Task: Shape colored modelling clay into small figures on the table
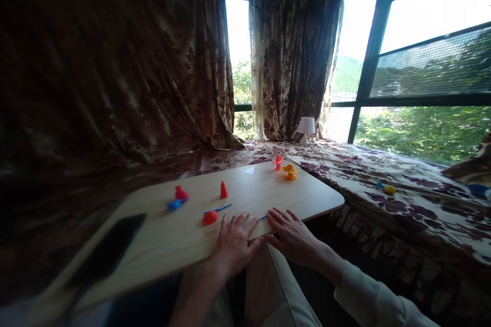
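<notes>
My left hand (235,240) lies palm down near the table's front edge, fingers stretched and slightly apart. My right hand (290,235) is flat beside it, fingers extended over the same edge. A thin blue strip (263,217), looking like modelling clay, shows between the two hands; its ends are hidden under or behind the fingers. To the left of my left hand sits a rounded red lump (210,218). Just behind that lump lies another thin blue roll (218,209). A red cone (224,190) stands upright farther back. All these pieces rest on the pale wooden table (169,237).
A dark flat object (109,250) lies on the table's left. Red-and-blue pieces (179,196) sit farther back, and a pink figure (278,162) and yellow figure (290,171) stand at the far right corner. A floral bed (383,214) with a blue-and-yellow item (388,189) adjoins.
</notes>
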Tool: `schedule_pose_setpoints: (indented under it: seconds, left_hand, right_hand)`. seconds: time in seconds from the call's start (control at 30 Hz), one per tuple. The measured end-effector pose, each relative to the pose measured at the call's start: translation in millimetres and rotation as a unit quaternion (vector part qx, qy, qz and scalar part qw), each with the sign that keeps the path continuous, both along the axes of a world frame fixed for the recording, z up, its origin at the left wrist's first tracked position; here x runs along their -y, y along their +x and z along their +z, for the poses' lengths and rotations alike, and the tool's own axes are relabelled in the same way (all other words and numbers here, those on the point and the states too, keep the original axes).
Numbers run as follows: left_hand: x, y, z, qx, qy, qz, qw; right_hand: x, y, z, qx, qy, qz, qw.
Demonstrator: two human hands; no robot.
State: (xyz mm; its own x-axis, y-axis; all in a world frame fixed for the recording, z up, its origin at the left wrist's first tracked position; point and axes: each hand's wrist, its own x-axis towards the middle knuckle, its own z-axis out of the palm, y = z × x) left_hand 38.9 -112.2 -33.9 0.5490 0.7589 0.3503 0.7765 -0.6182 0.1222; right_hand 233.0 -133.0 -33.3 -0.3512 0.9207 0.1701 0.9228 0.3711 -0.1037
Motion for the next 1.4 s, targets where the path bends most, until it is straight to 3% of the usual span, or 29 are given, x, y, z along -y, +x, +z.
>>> schedule_pose_setpoints:
  seconds: [0.37,0.67,1.4]
  left_hand:
    - [-1,-1,-0.9,0.01,-0.013,0.003,1.0]
    - [-1,-1,-3.2,0.016,-0.02,0.007,1.0]
    - [-3,-1,-4.7,0.015,-0.025,0.012,1.0]
  right_hand:
    - [-10,9,4.9,0.013,-0.041,0.033,0.999]
    - [-14,12,-3.8,0.032,-0.032,0.027,0.999]
    - [-18,6,-0.9,0.054,-0.024,0.019,0.998]
